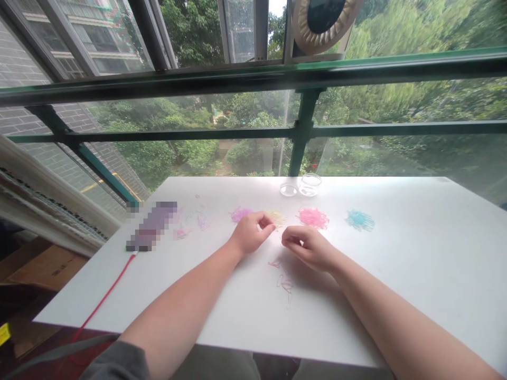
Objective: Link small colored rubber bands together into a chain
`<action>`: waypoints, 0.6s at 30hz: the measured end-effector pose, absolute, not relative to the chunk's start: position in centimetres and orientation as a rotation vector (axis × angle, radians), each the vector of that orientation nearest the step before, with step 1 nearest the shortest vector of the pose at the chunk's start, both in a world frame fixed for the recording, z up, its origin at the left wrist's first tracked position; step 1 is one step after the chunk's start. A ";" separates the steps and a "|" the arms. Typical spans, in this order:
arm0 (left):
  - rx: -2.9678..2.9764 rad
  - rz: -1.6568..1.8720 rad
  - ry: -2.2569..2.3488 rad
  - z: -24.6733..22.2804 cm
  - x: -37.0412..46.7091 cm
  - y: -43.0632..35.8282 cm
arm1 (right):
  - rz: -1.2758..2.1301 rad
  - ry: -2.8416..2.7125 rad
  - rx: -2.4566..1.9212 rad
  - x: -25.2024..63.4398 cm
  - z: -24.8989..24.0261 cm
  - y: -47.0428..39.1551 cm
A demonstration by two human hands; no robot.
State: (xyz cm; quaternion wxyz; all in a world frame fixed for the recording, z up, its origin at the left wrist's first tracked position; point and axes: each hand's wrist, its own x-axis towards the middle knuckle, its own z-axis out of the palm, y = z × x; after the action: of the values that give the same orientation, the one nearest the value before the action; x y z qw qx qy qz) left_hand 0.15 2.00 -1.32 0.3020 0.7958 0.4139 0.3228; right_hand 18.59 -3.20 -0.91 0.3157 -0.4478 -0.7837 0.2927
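My left hand [250, 233] is closed in a pinch in front of the purple pile [240, 214] and the yellow pile [276, 218] of small rubber bands. Close to its right, my right hand [311, 247] also has thumb and fingers pressed together, below the pink pile of rubber bands [313, 217]. Anything between the fingertips of either hand is too small to make out. On the near side of the hands lie a few loose dark-pink rubber bands [285, 285]. Farther right sits a blue-green pile of rubber bands [360, 219].
A clear round jar [310, 185] and a clear lid [288, 190] stand at the table's far edge. To the left, a blurred-out phone [152, 227] with a red cable [106, 296] lies beside scattered pale bands [203, 220]. Beyond the white table [428, 274] runs a green railing [245, 83].
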 end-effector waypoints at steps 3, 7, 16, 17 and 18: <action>2.120 0.814 1.032 -1.2 0.1 2.0 | 0.778 -2.033 -1.208 18.7 -1.0 -3.1; 2.163 0.768 0.898 -1.1 0.1 1.8 | 0.761 -1.993 -1.242 18.7 -1.1 -3.0; 2.169 0.777 0.882 -1.2 0.2 1.8 | 0.807 -1.999 -1.236 18.8 -0.8 -3.0; 2.174 0.786 0.888 -1.1 0.2 1.8 | 0.797 -1.996 -1.242 18.8 -0.8 -3.0; 2.171 0.816 0.929 -1.1 0.2 1.8 | 0.796 -1.998 -1.242 18.8 -0.7 -3.1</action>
State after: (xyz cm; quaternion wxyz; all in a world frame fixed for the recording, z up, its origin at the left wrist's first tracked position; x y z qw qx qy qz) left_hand 0.20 1.82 -1.12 0.3160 0.8244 0.3526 0.3100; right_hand 18.83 -3.06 -0.72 0.3230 -0.4733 -0.7614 0.3033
